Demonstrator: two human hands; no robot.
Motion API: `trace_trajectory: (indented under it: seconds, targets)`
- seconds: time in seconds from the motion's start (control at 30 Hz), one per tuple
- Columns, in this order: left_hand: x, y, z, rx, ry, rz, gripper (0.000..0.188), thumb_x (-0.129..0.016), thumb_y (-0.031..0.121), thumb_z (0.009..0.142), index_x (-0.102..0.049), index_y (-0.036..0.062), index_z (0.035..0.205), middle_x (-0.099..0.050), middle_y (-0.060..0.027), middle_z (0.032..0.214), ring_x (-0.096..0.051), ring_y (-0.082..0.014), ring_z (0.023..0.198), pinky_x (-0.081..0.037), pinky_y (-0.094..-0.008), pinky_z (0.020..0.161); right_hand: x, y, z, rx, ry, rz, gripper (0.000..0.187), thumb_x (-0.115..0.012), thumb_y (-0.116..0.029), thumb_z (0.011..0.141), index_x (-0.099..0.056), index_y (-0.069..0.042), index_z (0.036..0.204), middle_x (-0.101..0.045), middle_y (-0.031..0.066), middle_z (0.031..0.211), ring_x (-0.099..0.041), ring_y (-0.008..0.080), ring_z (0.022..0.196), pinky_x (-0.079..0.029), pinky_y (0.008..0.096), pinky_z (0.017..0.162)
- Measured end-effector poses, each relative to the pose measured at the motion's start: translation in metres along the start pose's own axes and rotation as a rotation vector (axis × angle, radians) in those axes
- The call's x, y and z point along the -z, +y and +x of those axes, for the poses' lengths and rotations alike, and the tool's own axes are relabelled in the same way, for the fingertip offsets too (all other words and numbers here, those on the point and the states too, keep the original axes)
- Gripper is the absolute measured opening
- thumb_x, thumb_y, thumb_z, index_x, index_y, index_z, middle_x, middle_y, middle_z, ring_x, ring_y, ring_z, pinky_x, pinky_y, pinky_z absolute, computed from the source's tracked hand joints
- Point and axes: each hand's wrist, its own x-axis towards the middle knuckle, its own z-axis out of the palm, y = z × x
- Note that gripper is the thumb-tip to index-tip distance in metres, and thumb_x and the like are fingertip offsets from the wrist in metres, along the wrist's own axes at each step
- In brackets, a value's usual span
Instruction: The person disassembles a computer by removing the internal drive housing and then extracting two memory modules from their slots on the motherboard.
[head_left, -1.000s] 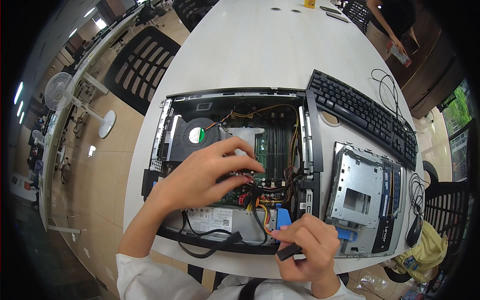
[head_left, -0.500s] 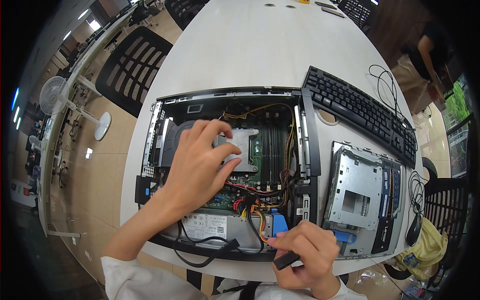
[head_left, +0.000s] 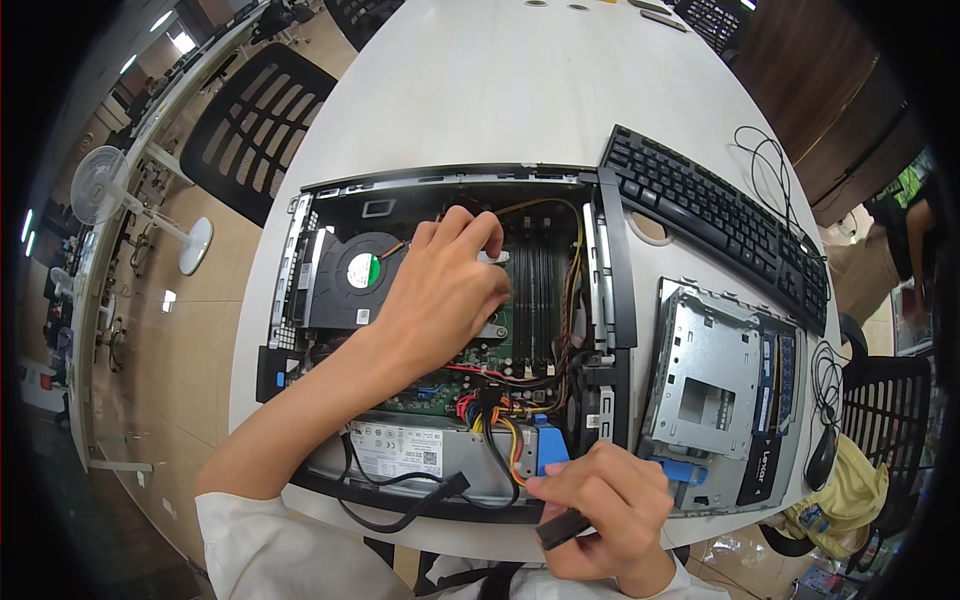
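An opened desktop computer case (head_left: pixel 615 265) lies on the table before me. Over its middle my left hand (head_left: pixel 440 270) bends its fingers down at a silver metal bracket plate (head_left: pixel 492 331), mostly covered by the hand. The fingertips are hidden, so what they grip cannot be made out. A black round fan (head_left: pixel 350 285) with a green-and-white centre sits left of that hand. At the lower right, my right hand (head_left: pixel 610 510) is closed around a short black bar-shaped object (head_left: pixel 563 529). Its fingertips are close to the blue latch (head_left: pixel 550 448) and coloured wires (head_left: pixel 517 450) beside the silver power supply (head_left: pixel 400 455).
A loose black cable (head_left: pixel 400 520) hangs over the case's front edge. To the right lie a metal drive bracket (head_left: pixel 705 370), blue memory sticks (head_left: pixel 785 375), a black keyboard (head_left: pixel 715 220) and a mouse (head_left: pixel 822 458). Another person (head_left: pixel 890 260) stands beyond the table's right side.
My left hand has moved right and slightly up, its fingers curling down and uncovering the fan. My right hand keeps hold of the black object, nearly still. The person at right has shifted right.
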Motion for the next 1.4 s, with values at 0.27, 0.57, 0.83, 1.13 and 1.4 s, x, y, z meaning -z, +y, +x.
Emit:
trace_trajectory:
  seconds: [0.27,0.57,0.83,1.13,1.4]
  targets:
    - [-0.006,-0.001,-0.003,-0.012,0.015,0.018,0.009,-0.079,0.009,0.079,-0.073,0.0027,0.082,-0.058,-0.0081,0.109,-0.052,-0.0284,0.108,-0.044,-0.0413,0.090,0.000,0.001,0.002,-0.004,-0.035,0.023,0.031,-0.070,-0.004,0.051,-0.073,-0.002,0.082,-0.057,0.0054,0.067,-0.056,0.0210,0.053,-0.044,0.0300,0.044]
    - [0.016,0.002,-0.003,-0.045,-0.072,-0.084,0.012,-0.081,0.011,0.075,-0.071,0.0044,0.077,-0.056,-0.0078,0.100,-0.052,-0.0276,0.101,-0.043,-0.0422,0.087,0.001,-0.002,0.004,-0.043,-0.030,0.050,0.034,-0.069,-0.004,0.051,-0.075,-0.002,0.085,-0.060,0.0052,0.066,-0.061,0.0208,0.054,-0.044,0.0289,0.044]
    - [0.046,-0.003,-0.012,-0.135,-0.431,-0.282,0.014,-0.085,0.020,0.072,-0.079,0.0074,0.077,-0.055,-0.0052,0.091,-0.053,-0.0241,0.096,-0.043,-0.0377,0.082,-0.014,-0.001,0.007,0.034,0.157,0.165,0.025,-0.063,-0.003,0.054,-0.065,0.003,0.078,-0.048,0.0119,0.066,-0.048,0.0287,0.052,-0.038,0.0381,0.046]
    - [0.043,-0.004,-0.012,-0.191,-0.474,-0.309,0.010,-0.084,0.011,0.068,-0.080,0.0081,0.077,-0.055,-0.0041,0.093,-0.053,-0.0231,0.099,-0.044,-0.0372,0.085,-0.002,-0.007,0.022,0.052,0.104,0.190,0.026,-0.062,-0.002,0.052,-0.065,0.003,0.077,-0.050,0.0115,0.066,-0.049,0.0280,0.052,-0.038,0.0381,0.045]
    - [0.047,-0.002,-0.012,-0.212,-0.398,-0.263,0.014,-0.085,0.013,0.065,-0.074,0.0051,0.069,-0.056,-0.0041,0.092,-0.054,-0.0231,0.099,-0.045,-0.0381,0.082,-0.015,-0.001,0.005,0.038,0.167,0.155,0.025,-0.062,-0.001,0.055,-0.067,0.004,0.079,-0.052,0.0115,0.067,-0.050,0.0278,0.052,-0.037,0.0379,0.045]
